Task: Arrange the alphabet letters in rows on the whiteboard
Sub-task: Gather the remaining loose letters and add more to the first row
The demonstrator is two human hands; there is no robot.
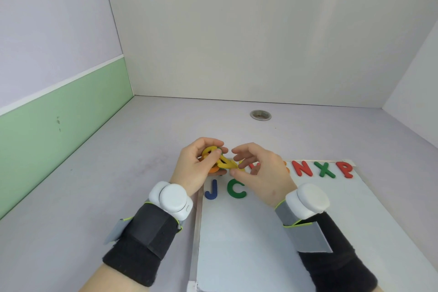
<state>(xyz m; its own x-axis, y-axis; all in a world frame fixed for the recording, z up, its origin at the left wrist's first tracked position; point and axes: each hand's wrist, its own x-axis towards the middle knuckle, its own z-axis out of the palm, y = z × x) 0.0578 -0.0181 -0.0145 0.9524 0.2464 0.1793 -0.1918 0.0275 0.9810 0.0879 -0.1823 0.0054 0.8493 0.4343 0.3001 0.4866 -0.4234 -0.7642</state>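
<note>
A whiteboard (272,232) lies flat on the desk at the lower right. Along its far edge stand a red N (301,168), a green X (325,169) and a red P (346,169); more letters of that row are hidden behind my right hand. Below them sit a blue J (211,189) and a green C (235,188). My left hand (201,168) is shut on a bunch of several letters (214,157), yellow, orange and green. My right hand (258,168) pinches a yellow letter (228,164) at the bunch's edge, above the board's top left corner.
A round metal grommet (260,115) is set into the desk behind my hands. White walls close the desk at the back and right, and a green-and-lilac wall on the left. Both wrists wear black bands with white devices.
</note>
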